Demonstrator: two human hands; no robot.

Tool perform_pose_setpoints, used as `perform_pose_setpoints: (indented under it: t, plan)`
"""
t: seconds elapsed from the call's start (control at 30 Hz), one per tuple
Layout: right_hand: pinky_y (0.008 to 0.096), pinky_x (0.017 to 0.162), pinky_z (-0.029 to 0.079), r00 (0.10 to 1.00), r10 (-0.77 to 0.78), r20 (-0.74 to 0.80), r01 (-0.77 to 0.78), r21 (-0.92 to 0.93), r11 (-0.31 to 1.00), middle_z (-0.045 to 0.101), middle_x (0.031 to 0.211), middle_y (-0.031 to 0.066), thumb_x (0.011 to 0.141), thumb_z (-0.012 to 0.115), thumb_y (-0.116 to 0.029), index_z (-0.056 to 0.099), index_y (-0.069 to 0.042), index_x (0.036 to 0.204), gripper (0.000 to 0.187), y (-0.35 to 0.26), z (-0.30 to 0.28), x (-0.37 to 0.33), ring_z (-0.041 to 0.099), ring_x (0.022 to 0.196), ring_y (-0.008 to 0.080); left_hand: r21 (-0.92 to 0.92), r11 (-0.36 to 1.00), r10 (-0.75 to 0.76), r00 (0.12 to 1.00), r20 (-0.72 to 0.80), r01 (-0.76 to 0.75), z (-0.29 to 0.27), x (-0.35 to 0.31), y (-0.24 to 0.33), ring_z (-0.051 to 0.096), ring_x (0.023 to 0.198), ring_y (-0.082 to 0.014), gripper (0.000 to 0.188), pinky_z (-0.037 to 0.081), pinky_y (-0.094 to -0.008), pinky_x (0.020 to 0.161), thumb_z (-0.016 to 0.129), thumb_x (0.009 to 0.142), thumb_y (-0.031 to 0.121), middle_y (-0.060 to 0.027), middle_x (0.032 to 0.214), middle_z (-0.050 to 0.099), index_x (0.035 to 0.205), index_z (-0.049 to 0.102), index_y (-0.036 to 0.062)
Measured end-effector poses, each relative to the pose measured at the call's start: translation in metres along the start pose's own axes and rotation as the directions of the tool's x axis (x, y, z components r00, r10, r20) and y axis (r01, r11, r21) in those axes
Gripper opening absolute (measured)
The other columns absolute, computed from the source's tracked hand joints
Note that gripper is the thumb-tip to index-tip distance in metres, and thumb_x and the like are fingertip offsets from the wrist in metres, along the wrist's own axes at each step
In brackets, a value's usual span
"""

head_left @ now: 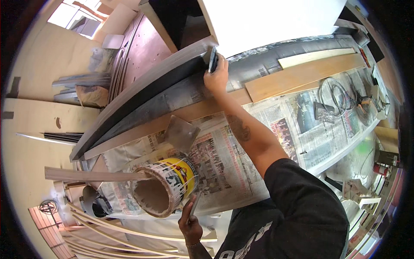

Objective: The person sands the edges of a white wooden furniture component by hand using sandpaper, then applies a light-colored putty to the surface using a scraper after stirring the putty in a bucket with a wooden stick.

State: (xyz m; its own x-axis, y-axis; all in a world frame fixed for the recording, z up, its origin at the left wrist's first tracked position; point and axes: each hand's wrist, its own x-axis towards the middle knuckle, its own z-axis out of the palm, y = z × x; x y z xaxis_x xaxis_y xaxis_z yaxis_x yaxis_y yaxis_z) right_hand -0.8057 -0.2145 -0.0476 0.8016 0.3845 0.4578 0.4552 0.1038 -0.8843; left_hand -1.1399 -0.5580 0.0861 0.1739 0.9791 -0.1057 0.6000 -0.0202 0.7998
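Note:
My right hand [216, 78] reaches to the far side of the table, its fingers closed on a thin, dark flat scraper [213, 59]. The scraper is at the end of a long grey-edged board [146, 77] with a black inner face. Low in the view, my left hand [189, 225] grips a thin grey flat blade [195, 203], seen nearly edge-on, beside the bucket. The bucket [184, 175] has a yellow and white label and a crusted rim, and it lies tilted with its mouth toward me. A wooden stick [95, 174] runs out of its mouth to the left.
A grey square plate [181, 133] rests behind the bucket on newspaper [233, 159]. Brown [302, 77] and pale [317, 58] wood strips lie at the right, near a coiled cable [336, 97]. A white panel [271, 26] stands beyond. Long pale strips [129, 231] lie below left.

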Motion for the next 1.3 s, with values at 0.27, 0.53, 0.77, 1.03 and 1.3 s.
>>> perform_pose_setpoints:
  t: [0.27, 0.53, 0.77, 1.03, 1.3]
  plan:
    - [0.0476, 0.096, 0.045, 0.998, -0.024, -0.054, 0.025, 0.021, 0.999, 0.055, 0.122, 0.0232, 0.072, 0.060, 0.003, 0.049, -0.002, 0.128, 0.057, -0.026, 0.015, -0.020, 0.054, 0.111, 0.0444, 0.030, 0.995, 0.101, 0.993, -0.059, -0.099, -0.003, -0.016, 0.002, 0.057, 0.121, -0.0332, 0.041, 0.044, -0.0403, 0.102, 0.037, 0.093, -0.004, -0.0219, 0.129, 0.060, 0.131, 0.053, -0.0025]
    - [0.0402, 0.100, 0.045, 0.695, -0.326, 0.641, -0.006, 0.458, 0.889, 0.061, 0.124, 0.0181, 0.077, 0.051, 0.011, 0.057, -0.006, 0.129, 0.055, -0.169, -0.216, -0.025, 0.059, 0.116, 0.0322, -0.977, 0.062, -0.355, 0.920, 0.169, 0.203, 0.051, 0.029, 0.068, 0.065, 0.105, -0.0260, 0.035, 0.054, -0.0398, 0.091, 0.054, 0.098, 0.024, -0.0125, 0.116, 0.065, 0.124, 0.057, 0.0012]
    - [0.0478, 0.113, 0.032, 0.414, -0.582, 0.700, 0.033, 0.627, 0.778, 0.044, 0.140, 0.0214, 0.087, 0.062, -0.001, 0.051, -0.012, 0.137, 0.052, -0.156, -0.339, -0.063, 0.040, 0.135, 0.0434, -0.813, 0.049, -0.190, 0.804, 0.563, 0.581, 0.078, 0.068, 0.106, 0.069, 0.082, -0.0264, 0.032, 0.057, -0.0411, 0.067, 0.055, 0.091, 0.025, -0.0112, 0.102, 0.069, 0.113, 0.061, 0.0022]
    - [0.0463, 0.111, 0.035, 0.242, -0.236, 0.941, 0.333, 0.148, 0.931, 0.047, 0.137, 0.0254, 0.079, 0.054, 0.007, 0.053, -0.006, 0.129, 0.052, 0.027, -0.358, 0.037, 0.046, 0.129, 0.0387, -0.971, 0.063, 0.134, 0.962, 0.237, 0.230, 0.064, 0.047, 0.108, 0.067, 0.099, -0.0217, 0.036, 0.055, -0.0348, 0.085, 0.055, 0.091, 0.023, -0.0070, 0.108, 0.069, 0.123, 0.060, 0.0065]
    - [0.0437, 0.098, 0.046, 0.999, -0.007, -0.042, 0.005, -0.067, 0.998, 0.059, 0.125, 0.0254, 0.078, 0.044, 0.007, 0.051, -0.002, 0.134, 0.057, 0.140, -0.268, 0.238, 0.057, 0.114, 0.0418, -0.908, 0.399, -0.389, 0.920, -0.041, 0.129, 0.097, -0.022, 0.117, 0.068, 0.080, -0.0161, 0.030, 0.049, -0.0257, 0.053, 0.058, 0.092, 0.029, -0.0039, 0.103, 0.070, 0.114, 0.062, 0.0097]
